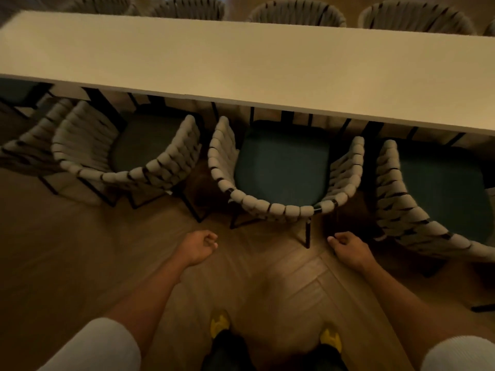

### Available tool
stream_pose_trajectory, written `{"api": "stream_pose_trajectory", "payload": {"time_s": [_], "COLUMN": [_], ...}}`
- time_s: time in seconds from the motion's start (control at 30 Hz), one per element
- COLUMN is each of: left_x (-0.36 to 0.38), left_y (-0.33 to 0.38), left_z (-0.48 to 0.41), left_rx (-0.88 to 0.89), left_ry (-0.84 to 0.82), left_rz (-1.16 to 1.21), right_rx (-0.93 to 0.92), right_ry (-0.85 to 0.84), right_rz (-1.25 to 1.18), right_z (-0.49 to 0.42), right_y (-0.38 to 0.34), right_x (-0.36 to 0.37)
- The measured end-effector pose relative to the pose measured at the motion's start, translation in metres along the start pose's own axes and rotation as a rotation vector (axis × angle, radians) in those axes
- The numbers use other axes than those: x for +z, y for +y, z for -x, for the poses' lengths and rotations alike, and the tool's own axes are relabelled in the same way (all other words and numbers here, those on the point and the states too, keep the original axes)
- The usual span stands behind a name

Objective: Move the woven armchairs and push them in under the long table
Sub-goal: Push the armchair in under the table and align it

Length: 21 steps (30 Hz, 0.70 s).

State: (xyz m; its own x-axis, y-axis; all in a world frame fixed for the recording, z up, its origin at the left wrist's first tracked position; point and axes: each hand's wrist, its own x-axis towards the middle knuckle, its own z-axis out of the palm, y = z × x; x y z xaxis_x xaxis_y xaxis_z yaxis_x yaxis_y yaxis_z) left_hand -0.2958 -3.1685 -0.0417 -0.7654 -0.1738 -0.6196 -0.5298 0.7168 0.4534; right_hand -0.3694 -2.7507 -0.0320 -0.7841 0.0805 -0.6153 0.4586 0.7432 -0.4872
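A long white table [241, 62] runs across the view. Right in front of me a woven armchair [270, 207] with a dark teal seat stands partly under the table's near edge. Another woven armchair [120, 172] is to its left, also partly under the table, and a third armchair [417, 223] at the right sits angled and further out. My left hand [198, 247] hangs just below the middle chair's back, fingers loosely curled, holding nothing. My right hand [348, 249] is a little right of that chair's rear leg, fingers loosely curled, holding nothing. Neither hand touches a chair.
Several woven armchairs [297, 13] line the table's far side. A further chair [24, 151] sits at the far left. Wooden herringbone floor [267, 285] lies under me, with my yellow-toed shoes [220, 321] at the bottom.
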Motion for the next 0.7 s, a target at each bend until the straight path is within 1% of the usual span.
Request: {"api": "stream_pose_trajectory", "payload": {"time_s": [0.13,0.27,0.37,0.47,0.53,0.63,0.7], "left_x": [-0.034,-0.058,-0.065,-0.061,-0.052,-0.036,-0.023], "left_y": [-0.043,-0.059,-0.045,-0.023,-0.003,0.035,0.052], "left_z": [0.009,-0.002,-0.023,-0.058,-0.087,-0.128,-0.154], "left_rx": [-0.022,-0.012,-0.003,-0.003,-0.026,-0.137,-0.216], "left_ry": [-0.005,-0.006,0.025,0.033,0.039,0.047,0.056], "left_rz": [0.086,0.166,0.227,0.315,0.396,0.620,0.733], "right_rx": [0.022,0.074,0.128,0.190,0.254,0.318,0.355], "right_ry": [0.021,0.046,0.078,0.117,0.169,0.252,0.273], "right_rz": [-0.069,-0.203,-0.321,-0.422,-0.546,-0.698,-0.759], "right_z": [0.020,0.023,0.014,-0.028,-0.053,-0.065,-0.084], "right_y": [-0.046,-0.074,-0.084,-0.064,-0.055,-0.074,-0.079], "right_x": [0.043,0.068,0.074,0.073,0.068,0.055,0.052]}}
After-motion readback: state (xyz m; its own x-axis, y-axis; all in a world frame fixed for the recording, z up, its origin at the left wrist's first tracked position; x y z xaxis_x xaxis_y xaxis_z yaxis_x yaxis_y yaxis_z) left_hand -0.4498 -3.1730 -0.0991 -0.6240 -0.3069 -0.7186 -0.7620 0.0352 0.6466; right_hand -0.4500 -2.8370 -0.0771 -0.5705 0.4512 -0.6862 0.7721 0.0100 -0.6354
